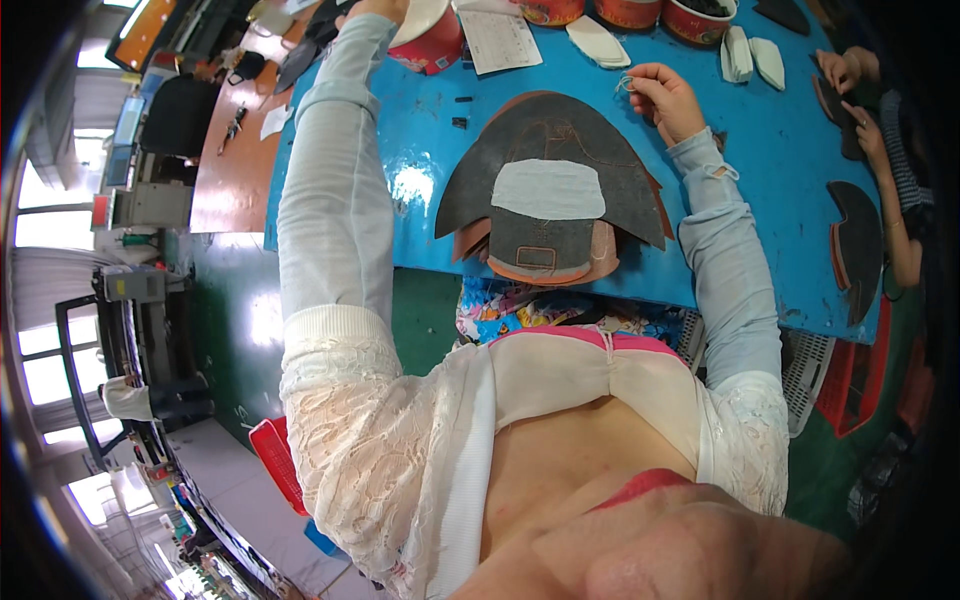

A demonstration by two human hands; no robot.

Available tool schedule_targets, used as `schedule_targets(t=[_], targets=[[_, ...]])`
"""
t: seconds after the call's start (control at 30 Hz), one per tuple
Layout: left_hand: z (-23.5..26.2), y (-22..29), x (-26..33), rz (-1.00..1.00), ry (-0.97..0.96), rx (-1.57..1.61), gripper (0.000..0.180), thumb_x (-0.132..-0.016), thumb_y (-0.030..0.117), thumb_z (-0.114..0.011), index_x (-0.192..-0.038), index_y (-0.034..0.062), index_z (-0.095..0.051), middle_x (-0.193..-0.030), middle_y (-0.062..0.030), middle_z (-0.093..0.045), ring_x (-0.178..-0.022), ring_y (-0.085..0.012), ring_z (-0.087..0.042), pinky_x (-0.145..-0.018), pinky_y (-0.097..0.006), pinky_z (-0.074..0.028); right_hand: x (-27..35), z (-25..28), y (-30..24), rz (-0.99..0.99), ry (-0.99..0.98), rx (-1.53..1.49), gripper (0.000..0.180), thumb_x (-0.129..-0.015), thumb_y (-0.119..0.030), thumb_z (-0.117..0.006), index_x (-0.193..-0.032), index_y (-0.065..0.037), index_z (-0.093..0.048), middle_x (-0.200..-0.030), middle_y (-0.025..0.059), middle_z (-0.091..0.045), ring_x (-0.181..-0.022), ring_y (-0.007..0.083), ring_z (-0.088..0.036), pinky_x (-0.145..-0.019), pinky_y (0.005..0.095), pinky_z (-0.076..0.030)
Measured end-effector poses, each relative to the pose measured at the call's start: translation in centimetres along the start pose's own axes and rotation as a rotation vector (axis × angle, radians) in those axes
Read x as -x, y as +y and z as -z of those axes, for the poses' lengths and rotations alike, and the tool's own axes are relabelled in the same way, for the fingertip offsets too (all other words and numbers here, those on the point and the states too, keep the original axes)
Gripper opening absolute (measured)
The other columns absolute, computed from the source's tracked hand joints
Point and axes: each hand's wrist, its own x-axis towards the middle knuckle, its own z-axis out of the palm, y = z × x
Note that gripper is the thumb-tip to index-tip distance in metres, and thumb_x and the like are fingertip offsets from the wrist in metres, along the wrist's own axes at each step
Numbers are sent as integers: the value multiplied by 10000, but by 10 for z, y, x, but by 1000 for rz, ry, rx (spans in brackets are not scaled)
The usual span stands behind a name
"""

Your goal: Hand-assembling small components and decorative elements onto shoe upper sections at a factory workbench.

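On the blue table in front of me lies a stack of dark grey, brown-backed leather-like pieces (550,125), curved like shoe uppers. A whitish rectangular patch (548,190) sits on the top piece. My right hand (668,102) is raised beyond the stack's right side, thumb and finger closed on a thin pale loop (626,84) that looks like thread. My left arm reaches far forward. Only part of my left hand (380,8) shows at the top edge, beside a red and white tub (430,38); its fingers are hidden.
Along the far side of the blue table (420,120) are several red tubs, a paper slip (498,40) and white pads (598,42). At right, another person's hands (866,125) hold a dark piece, near more dark pieces (856,245). Crates (806,375) stand under the table.
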Motion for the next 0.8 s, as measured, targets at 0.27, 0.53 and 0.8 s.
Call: schedule_targets(t=[0.27,0.53,0.8], targets=[[-25,-60,-13,-95,475,422,372,-898,315,-523,-1140,41,-590,-993,-230,-652,-950,-361,-635,-804,-428,-490,-4,-2,-1,41,-45,32,155,-885,-116,-608,-1022,-46,-624,-841,6,-621,-708,68,-570,-642,203,-493],[122,73,222,-629,-207,1055,684,-833,259,-696,-1403,80,-363,-1286,-155,-525,-1140,-259,-544,-940,-381,-441,18,-5,-52,293,-252,-260,172,-929,-93,-549,-1091,-44,-577,-970,54,-608,-829,147,-588,-737,264,-490],[129,113,279,-470,-542,1585,706,-815,137,-738,-1385,-11,-349,-1260,-164,-532,-1086,-237,-582,-918,-332,-480,136,-100,-131,459,-594,46,153,-925,-31,-504,-1067,-8,-556,-928,85,-579,-812,138,-569,-694,270,-478]])
